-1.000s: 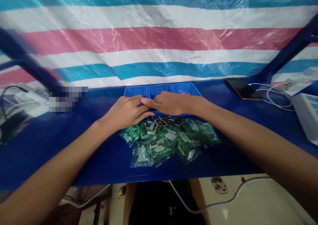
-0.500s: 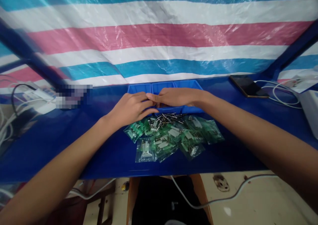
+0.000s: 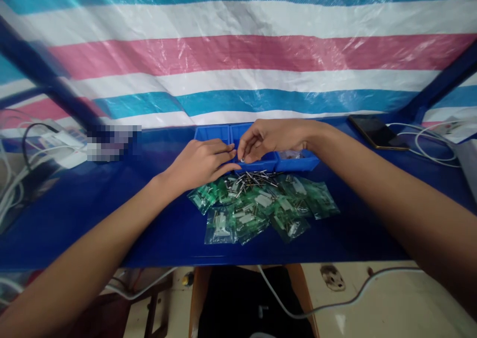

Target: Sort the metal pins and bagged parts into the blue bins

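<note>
My right hand (image 3: 274, 140) is over the middle blue bin (image 3: 246, 129), its fingertips pinched on a small pale piece too small to name. Just to its left, my left hand (image 3: 204, 160) reaches over the front of the left blue bin (image 3: 212, 132), palm down, fingers stretched out and the thumb apart. I see nothing in it. Below the hands lies a loose heap of thin metal pins or screws (image 3: 257, 179). Several clear and green plastic bags (image 3: 246, 218) with white pieces and metal parts are spread under and in front of the heap.
The right blue bin (image 3: 298, 163) holds a clear bag. A phone (image 3: 378, 131) and a white cable (image 3: 428, 141) lie at the back right of the blue table (image 3: 164, 243). A power strip with cables (image 3: 63, 149) is at the left. A striped sheet (image 3: 238, 54) hangs behind.
My right hand has drawn away from the left fingers, up and to the right, with its fingertips pinched on a small piece. My left hand has barely moved.
</note>
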### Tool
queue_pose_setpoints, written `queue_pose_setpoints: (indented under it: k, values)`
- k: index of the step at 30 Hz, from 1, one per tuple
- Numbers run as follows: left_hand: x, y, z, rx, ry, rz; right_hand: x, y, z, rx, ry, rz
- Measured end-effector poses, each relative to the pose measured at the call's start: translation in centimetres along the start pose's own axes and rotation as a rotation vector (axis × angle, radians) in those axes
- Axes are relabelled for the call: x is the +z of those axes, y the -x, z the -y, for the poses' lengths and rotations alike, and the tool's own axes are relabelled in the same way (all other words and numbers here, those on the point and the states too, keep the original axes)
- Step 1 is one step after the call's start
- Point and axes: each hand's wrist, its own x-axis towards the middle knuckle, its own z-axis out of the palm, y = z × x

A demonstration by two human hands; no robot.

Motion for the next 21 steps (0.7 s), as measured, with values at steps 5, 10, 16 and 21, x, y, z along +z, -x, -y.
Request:
queue_pose_setpoints:
  k: [5, 10, 16, 21]
  values:
    - [0.0, -0.2, -0.1, 0.024, -0.012, -0.044, -0.2, 0.4, 0.3, -0.031, -0.019, -0.088]
    - [0.1, -0.1, -0.1, 0.005, 0.006, -0.049, -0.6, 1.6, 1.4, -0.091, 0.048, -0.157]
    - [-0.1, 0.0, 0.0, -0.02, 0.033, -0.012, -0.5, 3.0, 3.3, -0.116, 0.209, -0.125]
    - [-0.2, -0.1, 0.1, -0.03, 0.072, 0.026, 0.8, 2.8, 4.0, -0.103, 0.406, -0.045]
